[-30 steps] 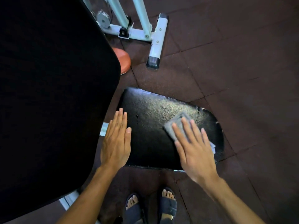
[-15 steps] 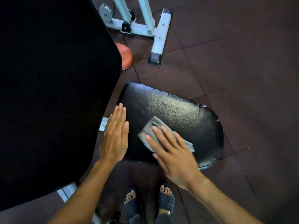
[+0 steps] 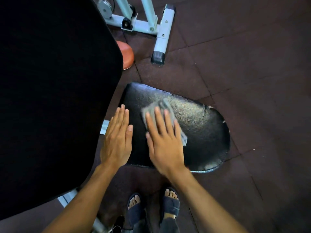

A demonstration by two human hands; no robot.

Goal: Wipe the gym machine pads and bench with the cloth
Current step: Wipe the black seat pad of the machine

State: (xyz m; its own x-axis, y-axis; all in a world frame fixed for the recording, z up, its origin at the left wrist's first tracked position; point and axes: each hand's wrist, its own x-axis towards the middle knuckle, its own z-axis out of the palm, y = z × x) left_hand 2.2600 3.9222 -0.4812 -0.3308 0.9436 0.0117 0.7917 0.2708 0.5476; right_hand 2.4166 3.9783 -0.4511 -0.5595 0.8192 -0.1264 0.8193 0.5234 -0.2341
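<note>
A black, shiny seat pad with a worn right edge lies below me at centre. My right hand presses a grey cloth flat onto the pad's left half, fingers spread over it; the cloth shows past the fingertips and beside the little finger. My left hand rests flat and open on the pad's left edge, fingers together, holding nothing. A large black back pad fills the left side of the view, right beside my left hand.
A pale metal machine frame with a black end cap stands on the dark rubber floor tiles beyond the seat. An orange round pad peeks out behind the back pad. My sandalled feet stand just before the seat.
My right hand has slid the cloth leftwards across the seat pad, from its right half to near my left hand. The left hand has stayed in place.
</note>
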